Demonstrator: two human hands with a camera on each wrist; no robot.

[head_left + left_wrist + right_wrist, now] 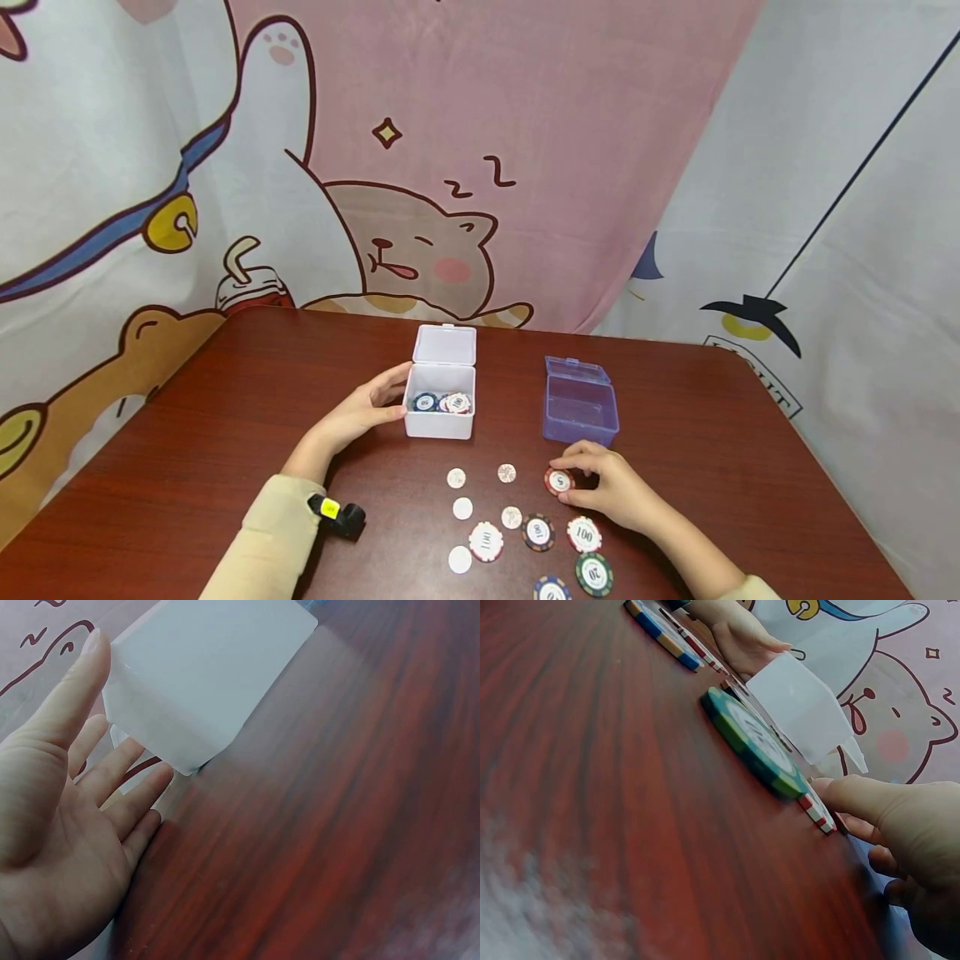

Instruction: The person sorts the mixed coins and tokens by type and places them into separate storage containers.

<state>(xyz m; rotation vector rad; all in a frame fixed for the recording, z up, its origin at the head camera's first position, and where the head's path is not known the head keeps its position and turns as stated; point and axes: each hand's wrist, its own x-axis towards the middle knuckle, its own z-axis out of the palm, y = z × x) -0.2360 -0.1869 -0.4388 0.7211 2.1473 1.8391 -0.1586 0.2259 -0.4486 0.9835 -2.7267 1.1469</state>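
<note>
My left hand (363, 412) is at the left side of a white plastic box (439, 425), its thumb at the front corner and its fingers along the side. In the left wrist view the fingers of that hand are spread and nearly straight beside the box (202, 675). The box's lid stands up, and several poker chips (457, 403) lie inside. On the table, my right hand (615, 487) pinches a red poker chip (559, 481) marked 5 between thumb and fingers. The right wrist view hides most of that chip.
A translucent purple box (579, 430) with its lid raised stands behind my right hand. Loose poker chips lie between my arms: a green one (594, 574), a black one (538, 532), red-and-white ones (486, 542) and a blue one (552, 588). Several small pale discs (462, 508) lie among them.
</note>
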